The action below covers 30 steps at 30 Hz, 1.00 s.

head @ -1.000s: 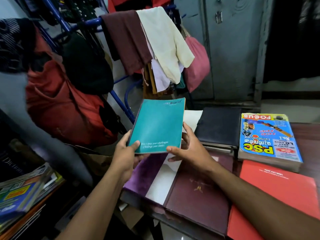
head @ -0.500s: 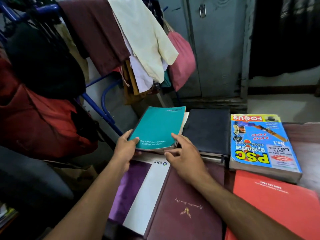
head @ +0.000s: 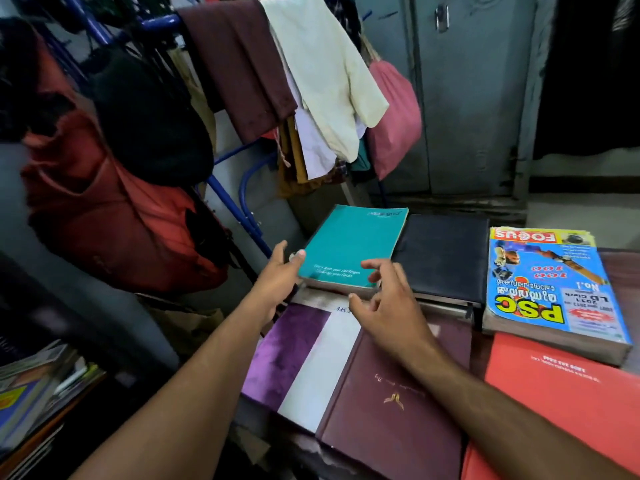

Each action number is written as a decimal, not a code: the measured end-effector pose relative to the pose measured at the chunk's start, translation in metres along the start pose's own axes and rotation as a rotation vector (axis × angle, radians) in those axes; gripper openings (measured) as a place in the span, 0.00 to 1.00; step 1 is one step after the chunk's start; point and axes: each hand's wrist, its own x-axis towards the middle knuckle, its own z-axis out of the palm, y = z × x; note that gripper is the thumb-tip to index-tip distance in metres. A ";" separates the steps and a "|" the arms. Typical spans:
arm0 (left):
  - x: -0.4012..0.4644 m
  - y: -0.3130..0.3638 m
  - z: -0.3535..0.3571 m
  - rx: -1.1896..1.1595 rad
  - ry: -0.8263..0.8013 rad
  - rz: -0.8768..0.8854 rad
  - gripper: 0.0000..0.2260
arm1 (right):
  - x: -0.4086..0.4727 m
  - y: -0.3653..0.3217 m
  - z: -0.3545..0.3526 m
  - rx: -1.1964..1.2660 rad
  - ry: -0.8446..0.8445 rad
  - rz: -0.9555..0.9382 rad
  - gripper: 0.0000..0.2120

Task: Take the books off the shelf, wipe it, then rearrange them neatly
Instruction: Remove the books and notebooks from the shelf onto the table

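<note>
Setting teal book (head: 349,249) down, just left of black diary (head: 441,258). Left hand (head: 277,282) pinches its left edge, thumb on cover. Right hand (head: 384,306) hovers at near corner, fingers loosely spread, holding nothing. Risk: book sits at the table edge, left of diary; could slide off once released.

- Overall illumination is dim and soft; no light source is in view.
- Brightest surfaces: the glossy blue-and-yellow magazine cover (head: 550,289) at 3 o'clock and the cream cloth hung on the rack (head: 325,77) at 12 o'clock.
- Deep shadow fills the corners at 2 and 7 o'clock.
- Wide-angle distortion bends the grey metal cabinet doors (head: 474,98) at 1 o'clock.
- Stacked papers (head: 31,393) at 8 o'clock are blurred.
</note>
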 end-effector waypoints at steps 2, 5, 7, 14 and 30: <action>-0.031 -0.005 -0.017 -0.022 0.061 0.034 0.26 | -0.009 -0.008 0.006 -0.003 -0.078 -0.083 0.19; -0.102 -0.018 -0.064 -0.034 0.075 0.130 0.19 | -0.021 -0.018 0.015 -0.020 -0.145 -0.191 0.15; -0.172 -0.036 -0.119 -0.049 0.138 0.133 0.14 | -0.035 -0.039 0.030 -0.046 -0.201 -0.295 0.13; -0.412 -0.132 -0.284 -0.150 0.716 -0.037 0.06 | -0.134 -0.181 0.130 -0.006 -0.695 -0.740 0.04; -0.644 -0.265 -0.387 -0.167 1.506 -0.181 0.07 | -0.388 -0.453 0.347 0.133 -1.216 -1.243 0.14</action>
